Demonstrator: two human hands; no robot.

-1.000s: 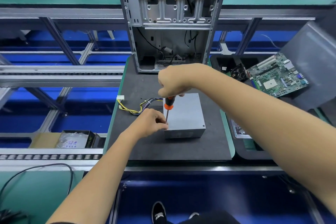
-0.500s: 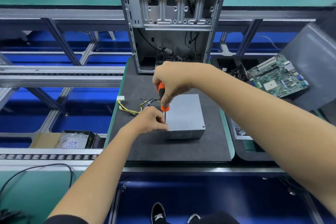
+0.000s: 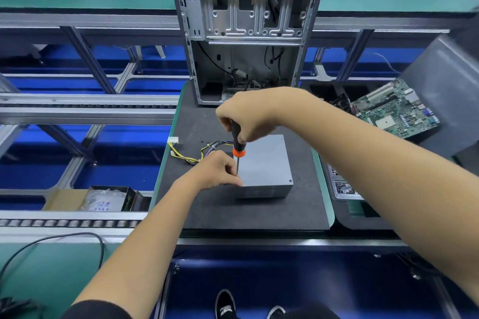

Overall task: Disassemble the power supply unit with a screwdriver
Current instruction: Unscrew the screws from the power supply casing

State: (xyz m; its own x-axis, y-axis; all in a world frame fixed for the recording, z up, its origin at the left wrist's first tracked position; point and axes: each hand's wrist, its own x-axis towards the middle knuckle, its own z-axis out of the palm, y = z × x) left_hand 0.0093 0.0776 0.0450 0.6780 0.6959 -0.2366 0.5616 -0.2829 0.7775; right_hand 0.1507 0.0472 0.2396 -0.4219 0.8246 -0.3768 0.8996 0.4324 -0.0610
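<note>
Gripping the black-and-orange handle, our right hand (image 3: 247, 118) holds the screwdriver (image 3: 237, 149) nearly upright, fingers curled round it, with the shaft running down to the near left corner of the power supply unit (image 3: 264, 163). Our left hand (image 3: 216, 171) sits just beside that corner, its fingertips pinched together at the lower end of the shaft, touching the grey box; whether they steady the tip or hold a loosened screw we cannot tell, since the tip is hidden behind them.

The unit lies flat on the dark mat (image 3: 207, 212) of the bench (image 3: 77, 261), in front of the open computer case (image 3: 243, 33), well clear of it. Its lid looks fully seated, so we judge the task to be at an early stage: the unit is already out of the case, one corner screw is being worked, and opening the housing is not yet done. One screw head (image 3: 290, 181) shows at the near right corner; the far corners are too small to read.

By count, we see one unit, one screwdriver, one case, one cable bundle (image 3: 191, 154) trailing left from the unit and ending in a white connector, and one motherboard (image 3: 394, 111) in the tray on the right.
</note>
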